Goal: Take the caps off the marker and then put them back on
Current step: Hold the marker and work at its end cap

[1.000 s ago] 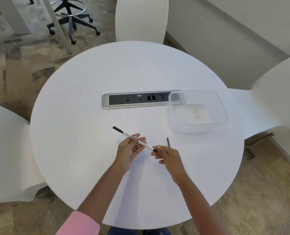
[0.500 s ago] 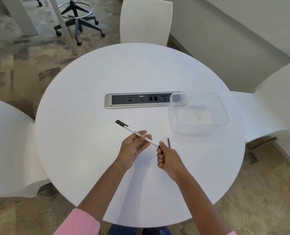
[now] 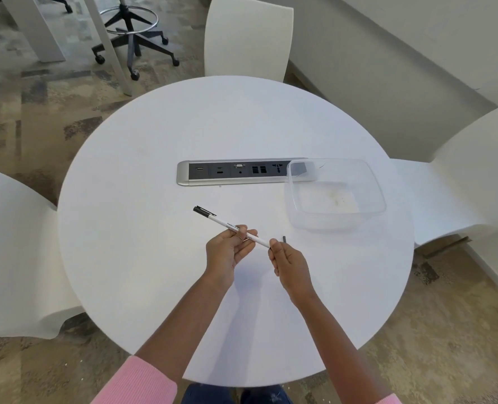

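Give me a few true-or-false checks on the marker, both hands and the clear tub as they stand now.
1. The left hand holds the marker around its middle. True.
2. A black cap sits on the marker's far end. True.
3. The right hand lies flat on the table. False: it pinches the marker's near end.
4. A cap lies in the clear tub. False: only faint smears show inside.
5. The tub stands apart from the socket panel. False: it covers the panel's right end.
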`<move>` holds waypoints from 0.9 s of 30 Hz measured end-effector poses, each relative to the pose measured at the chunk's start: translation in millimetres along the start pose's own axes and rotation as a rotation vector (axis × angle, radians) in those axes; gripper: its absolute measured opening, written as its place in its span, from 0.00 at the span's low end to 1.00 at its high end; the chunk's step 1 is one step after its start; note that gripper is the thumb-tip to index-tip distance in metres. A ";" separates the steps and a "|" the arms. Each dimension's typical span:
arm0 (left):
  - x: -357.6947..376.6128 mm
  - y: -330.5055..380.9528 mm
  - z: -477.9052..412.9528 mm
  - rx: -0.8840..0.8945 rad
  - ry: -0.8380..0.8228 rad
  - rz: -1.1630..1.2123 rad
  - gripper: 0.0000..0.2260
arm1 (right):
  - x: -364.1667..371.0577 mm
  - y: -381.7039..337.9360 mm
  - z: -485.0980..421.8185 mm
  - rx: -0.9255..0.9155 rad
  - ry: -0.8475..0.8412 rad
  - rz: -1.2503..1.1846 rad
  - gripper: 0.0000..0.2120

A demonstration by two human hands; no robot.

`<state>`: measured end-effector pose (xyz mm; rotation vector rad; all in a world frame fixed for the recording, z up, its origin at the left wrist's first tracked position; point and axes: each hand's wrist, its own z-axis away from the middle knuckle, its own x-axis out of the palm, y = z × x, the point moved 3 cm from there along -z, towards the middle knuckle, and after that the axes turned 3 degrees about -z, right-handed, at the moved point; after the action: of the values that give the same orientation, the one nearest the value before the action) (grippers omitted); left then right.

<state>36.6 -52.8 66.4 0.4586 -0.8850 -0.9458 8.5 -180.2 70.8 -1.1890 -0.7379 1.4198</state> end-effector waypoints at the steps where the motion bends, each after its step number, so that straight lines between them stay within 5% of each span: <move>1: 0.7 1.0 0.4 0.005 0.005 -0.010 0.04 | -0.1 0.2 0.7 -0.032 0.009 0.014 0.21; 7: 4.3 10.7 -1.6 0.052 -0.045 -0.113 0.04 | -5.1 -4.1 -2.6 0.005 -0.174 -0.033 0.17; 13: 6.4 15.5 -2.8 0.093 -0.106 -0.147 0.04 | -12.4 -15.9 -8.1 -0.024 -0.269 0.165 0.10; 21: 10.1 20.1 -3.0 0.074 -0.307 -0.082 0.08 | -14.0 -30.6 -5.1 -0.014 -0.393 0.343 0.17; 27: 11.1 22.1 2.4 0.151 -0.233 -0.072 0.07 | -15.6 -37.4 -6.6 -0.201 -0.231 0.601 0.17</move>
<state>48.9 -50.5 87.8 0.5189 -1.1635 -1.0165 26.0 -188.2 107.2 -1.4959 -0.7245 2.0420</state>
